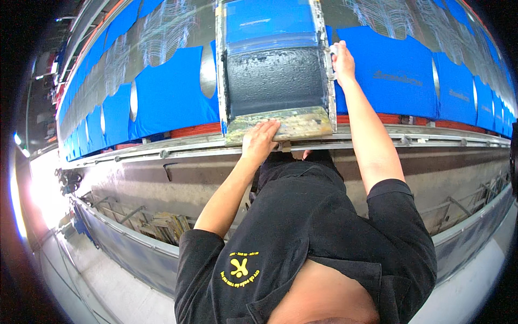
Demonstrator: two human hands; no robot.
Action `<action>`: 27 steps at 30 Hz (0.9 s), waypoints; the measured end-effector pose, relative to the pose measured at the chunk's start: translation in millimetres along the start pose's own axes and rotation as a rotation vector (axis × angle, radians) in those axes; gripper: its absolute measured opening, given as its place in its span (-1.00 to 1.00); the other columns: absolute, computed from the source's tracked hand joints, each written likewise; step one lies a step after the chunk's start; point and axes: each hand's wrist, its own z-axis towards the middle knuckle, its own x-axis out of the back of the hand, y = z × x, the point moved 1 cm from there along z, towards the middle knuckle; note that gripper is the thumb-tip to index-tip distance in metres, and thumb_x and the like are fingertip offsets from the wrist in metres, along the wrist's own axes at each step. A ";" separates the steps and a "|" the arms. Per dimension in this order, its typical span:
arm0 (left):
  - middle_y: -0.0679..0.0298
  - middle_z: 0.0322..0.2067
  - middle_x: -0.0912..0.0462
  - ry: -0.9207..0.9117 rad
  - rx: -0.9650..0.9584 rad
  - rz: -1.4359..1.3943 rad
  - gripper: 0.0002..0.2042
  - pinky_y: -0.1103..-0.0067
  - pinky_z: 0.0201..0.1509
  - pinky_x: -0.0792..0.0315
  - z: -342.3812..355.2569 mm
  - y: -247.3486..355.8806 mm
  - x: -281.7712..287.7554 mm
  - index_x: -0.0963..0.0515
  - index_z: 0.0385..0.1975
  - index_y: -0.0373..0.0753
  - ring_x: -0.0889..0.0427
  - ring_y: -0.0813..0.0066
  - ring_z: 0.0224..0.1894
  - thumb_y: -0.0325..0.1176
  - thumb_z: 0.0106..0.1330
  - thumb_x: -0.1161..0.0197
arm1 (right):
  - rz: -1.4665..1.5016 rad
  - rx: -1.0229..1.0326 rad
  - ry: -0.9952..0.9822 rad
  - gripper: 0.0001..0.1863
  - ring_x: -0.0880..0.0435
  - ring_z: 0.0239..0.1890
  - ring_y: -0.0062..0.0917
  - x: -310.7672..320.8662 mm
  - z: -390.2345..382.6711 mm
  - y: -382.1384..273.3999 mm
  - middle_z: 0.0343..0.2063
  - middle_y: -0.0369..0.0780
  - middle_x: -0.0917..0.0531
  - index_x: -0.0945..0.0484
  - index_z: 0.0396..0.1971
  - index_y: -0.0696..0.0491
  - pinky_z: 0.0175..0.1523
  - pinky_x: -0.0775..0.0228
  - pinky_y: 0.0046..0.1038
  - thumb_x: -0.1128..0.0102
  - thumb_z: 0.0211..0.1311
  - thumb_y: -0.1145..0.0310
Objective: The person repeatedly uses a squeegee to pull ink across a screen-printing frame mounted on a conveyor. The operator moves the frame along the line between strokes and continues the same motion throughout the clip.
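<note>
A screen printing frame (320, 24) lies across the long table in front of me. Black ink (278, 78) coats the near part of its mesh, and blue shows through the far part. At the frame's near end is a wide squeegee (305, 122), its board stained with paint. My left hand (261, 141) grips the squeegee left of its middle, fingers over the top; the thumb is hidden. My right hand (343, 63) is closed round the frame's right side, near a small pale handle. Blue fabric panels (394, 70) lie flat on both sides; those to the right bear a dark print.
A metal rail (377, 141) runs along the table's near edge, between my body and the fabric. Behind me stands a second long table (135, 235), with several frames (167, 225) stored beneath it. Bright light comes in at the far left.
</note>
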 end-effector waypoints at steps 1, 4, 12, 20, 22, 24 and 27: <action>0.23 0.24 -0.70 -0.034 0.001 -0.009 -0.36 0.35 0.30 -0.60 -1.3 1.4 5.5 -0.63 0.25 -0.09 -0.71 0.20 0.22 -0.36 0.05 -0.58 | -0.012 0.011 0.007 -0.37 -0.47 -0.51 -0.68 1.2 -1.0 -0.7 -0.54 -0.40 -0.55 -0.71 -0.09 0.07 -0.38 -0.29 -0.51 0.02 0.63 -0.25; 0.21 0.15 -0.75 -0.124 -0.031 -0.012 -0.46 0.31 0.12 -0.68 8.8 0.4 31.6 -0.66 0.18 -0.07 -0.76 0.17 0.11 -0.33 0.12 -0.54 | -0.013 -0.001 0.015 -0.34 -0.48 -0.50 -0.68 0.4 -3.2 -0.5 -0.51 -0.38 -0.57 -0.71 0.00 0.09 -0.36 -0.31 -0.51 0.02 0.62 -0.26; 0.20 -0.06 -0.81 0.012 -0.119 0.084 -0.62 0.25 0.04 -0.66 103.2 -45.4 114.5 -0.72 0.06 -0.04 -0.80 0.13 -0.03 -0.26 0.21 -0.50 | 0.113 -0.091 -0.056 -0.25 -0.31 -0.58 -0.75 -1.2 -8.3 -9.0 -0.52 -0.42 -0.49 -0.62 0.24 0.07 -0.49 -0.14 -0.61 0.12 0.62 -0.34; 0.19 -0.25 -0.80 0.127 -0.176 0.174 -0.71 0.14 -0.10 -0.61 241.6 -123.3 134.2 -0.74 -0.12 -0.02 -0.79 0.05 -0.12 0.01 0.35 -0.40 | 0.056 -0.099 -0.025 -0.25 -0.28 -0.59 -0.80 -2.6 -18.1 -19.6 -0.52 -0.43 -0.50 -0.56 0.32 0.05 -0.51 -0.08 -0.67 0.13 0.63 -0.33; 0.18 -0.25 -0.80 0.122 -0.179 0.158 -0.72 0.13 -0.11 -0.61 254.9 -134.8 129.0 -0.74 -0.14 -0.02 -0.79 0.05 -0.13 0.01 0.35 -0.40 | 0.057 -0.089 -0.022 -0.24 -0.29 -0.59 -0.80 -2.0 -18.8 -20.0 -0.51 -0.42 -0.51 -0.56 0.31 0.07 -0.51 -0.08 -0.68 0.13 0.63 -0.33; 0.18 -0.26 -0.80 0.113 -0.172 0.125 -0.73 0.13 -0.12 -0.61 259.0 -144.6 119.0 -0.73 -0.15 -0.02 -0.79 0.04 -0.14 0.00 0.35 -0.40 | 0.061 -0.080 -0.021 -0.24 -0.30 -0.59 -0.80 -0.9 -18.0 -18.9 -0.51 -0.41 -0.52 -0.55 0.31 0.10 -0.52 -0.09 -0.68 0.12 0.64 -0.31; 0.17 -0.26 -0.80 0.080 -0.176 0.134 -0.71 0.13 -0.12 -0.61 248.3 -147.1 103.0 -0.74 -0.12 -0.03 -0.79 0.03 -0.14 0.00 0.36 -0.40 | 0.041 -0.087 -0.003 -0.26 -0.30 -0.59 -0.80 -4.4 -20.1 -20.7 -0.51 -0.40 -0.52 -0.56 0.31 0.11 -0.52 -0.09 -0.68 0.12 0.66 -0.29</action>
